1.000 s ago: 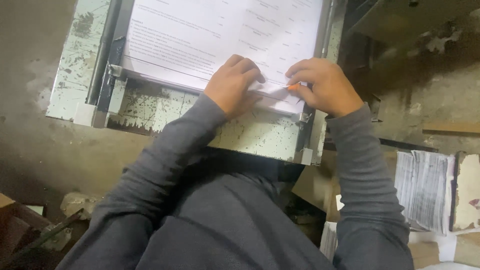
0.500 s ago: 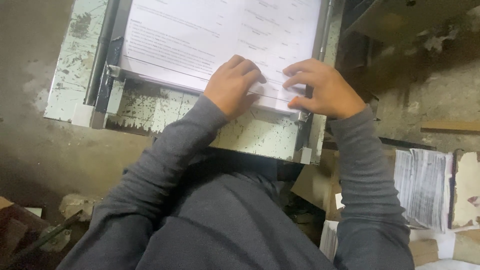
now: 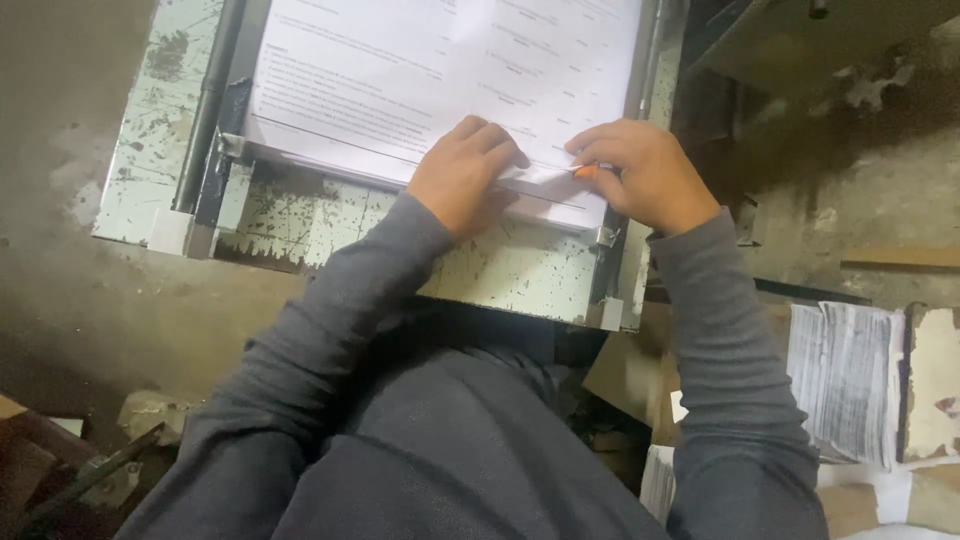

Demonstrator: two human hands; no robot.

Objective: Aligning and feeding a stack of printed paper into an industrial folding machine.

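Pressing flat on the near edge of a stack of printed white sheets (image 3: 440,80), the left hand (image 3: 462,175) lies palm down, fingers together and extended toward the right hand. The right hand (image 3: 640,175) sits just beside it, fingers curled, pinching the sheets' near right corner; a small orange thing (image 3: 586,171) shows at its fingertips, too small to tell what it is. Both hands wear grey sleeves.

The sheets rest on a worn, paint-chipped pale green worktop (image 3: 510,270) with metal rails: a dark rail (image 3: 205,120) well to the left of the left hand, another rail (image 3: 650,60) just beyond the right hand. A metal bar edge runs under the sheets in front of the hands.

To the right of the right arm, lower down, a stack of trimmed paper (image 3: 845,380) lies on its side near torn cardboard (image 3: 620,375). Left of the left arm, bare concrete floor (image 3: 80,300) and some dark scrap (image 3: 70,480).
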